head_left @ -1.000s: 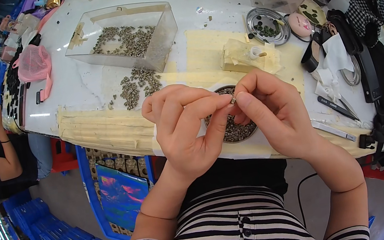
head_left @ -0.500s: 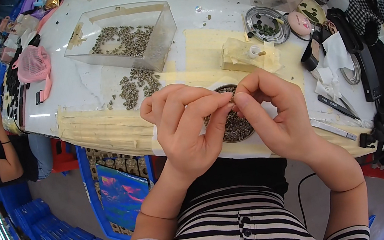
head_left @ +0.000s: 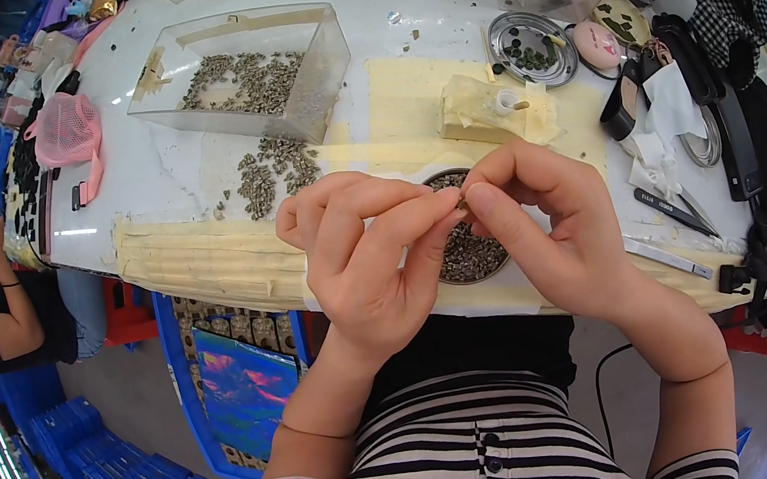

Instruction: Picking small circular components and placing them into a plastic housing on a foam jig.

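My left hand (head_left: 371,257) and my right hand (head_left: 548,222) meet fingertip to fingertip above a round tin (head_left: 457,282). Both are closed in a pinch; whatever sits between the fingertips is too small to name. Small grey metallic pieces (head_left: 476,256) fill the tin under my hands, and my fingers hide part of it. Left of my left hand, a loose heap of similar pieces (head_left: 261,184) lies on the table. Behind that heap stands a clear plastic box (head_left: 332,81) with more of these pieces spread over its bottom.
Right of my hands lie tweezers (head_left: 671,210), a metal blade-like tool (head_left: 668,258) and black straps (head_left: 724,122). Farther back are a taped block (head_left: 484,111) with a small white cup and a round dish (head_left: 499,32) of dark bits. Another person (head_left: 13,301) sits at far left.
My left hand has shifted very slightly to the left. Both hands keep their pinch over the tin, and the things on the table stay put.
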`<state>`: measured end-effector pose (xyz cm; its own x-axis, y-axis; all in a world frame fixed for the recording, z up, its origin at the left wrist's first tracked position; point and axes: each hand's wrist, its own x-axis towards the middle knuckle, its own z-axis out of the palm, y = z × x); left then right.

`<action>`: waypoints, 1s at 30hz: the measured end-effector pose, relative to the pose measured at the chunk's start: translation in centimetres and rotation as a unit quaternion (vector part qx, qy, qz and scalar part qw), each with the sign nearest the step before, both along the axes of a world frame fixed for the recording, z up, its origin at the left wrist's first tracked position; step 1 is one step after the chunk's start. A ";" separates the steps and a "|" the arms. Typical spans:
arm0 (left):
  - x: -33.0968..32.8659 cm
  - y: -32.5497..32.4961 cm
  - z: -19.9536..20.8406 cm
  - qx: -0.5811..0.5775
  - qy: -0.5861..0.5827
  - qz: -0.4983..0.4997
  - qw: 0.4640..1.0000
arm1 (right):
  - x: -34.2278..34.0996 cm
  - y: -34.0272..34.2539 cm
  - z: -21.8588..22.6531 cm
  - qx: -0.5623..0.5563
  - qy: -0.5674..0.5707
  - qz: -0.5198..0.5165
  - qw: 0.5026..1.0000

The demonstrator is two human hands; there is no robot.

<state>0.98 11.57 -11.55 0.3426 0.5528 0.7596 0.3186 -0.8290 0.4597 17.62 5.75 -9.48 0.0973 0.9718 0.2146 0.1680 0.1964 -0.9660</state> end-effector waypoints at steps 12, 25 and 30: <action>0.0 0.4 -0.1 -0.039 -0.043 -0.045 0.997 | 0.0 -0.3 0.8 -0.103 0.137 0.052 0.984; 0.0 0.5 -0.2 -0.048 -0.057 -0.047 0.996 | -0.3 -0.2 0.6 -0.088 0.120 0.035 0.988; -0.1 0.4 -0.2 -0.040 -0.047 -0.043 0.997 | -0.4 -0.3 0.8 -0.097 0.137 0.046 0.985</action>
